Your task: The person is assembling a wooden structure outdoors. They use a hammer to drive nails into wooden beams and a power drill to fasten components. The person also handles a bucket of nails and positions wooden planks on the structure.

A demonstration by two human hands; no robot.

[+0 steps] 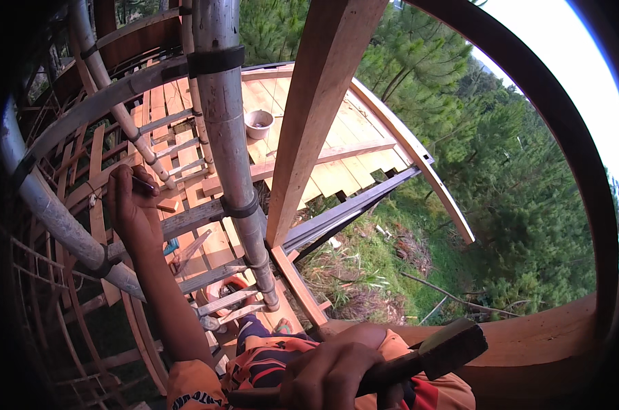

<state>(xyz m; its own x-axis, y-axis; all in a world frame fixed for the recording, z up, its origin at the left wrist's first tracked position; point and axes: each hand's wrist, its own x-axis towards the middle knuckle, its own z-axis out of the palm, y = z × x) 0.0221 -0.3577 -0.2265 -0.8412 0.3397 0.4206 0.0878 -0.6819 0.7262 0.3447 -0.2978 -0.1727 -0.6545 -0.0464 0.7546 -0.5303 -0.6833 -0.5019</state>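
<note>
My right hand (pixel 333 369) is wrapped around the handle of a hammer (pixel 453 347), held low in front of my orange shirt with its blocky head pointing right. My left hand (pixel 133 205) is raised at the left, fingers curled, with a thin, dark, nail-like piece (pixel 144 183) sticking out between them. Its exact kind is too small to make out. Beside that hand runs a ladder of thick grey poles (pixel 227 130) with wooden rungs (pixel 186 222) bound by dark bands. An upright timber post (pixel 316 102) rises right of the ladder.
Below lies a plank deck (pixel 343 150) with a white bucket (pixel 259 124) and a loose beam (pixel 357 150). A handsaw (pixel 193 247) and an orange tub (pixel 220 298) sit beneath the rungs. A curved frame (pixel 562 116) arches at the right. Past the deck edge, the ground drops to grass (pixel 384 273).
</note>
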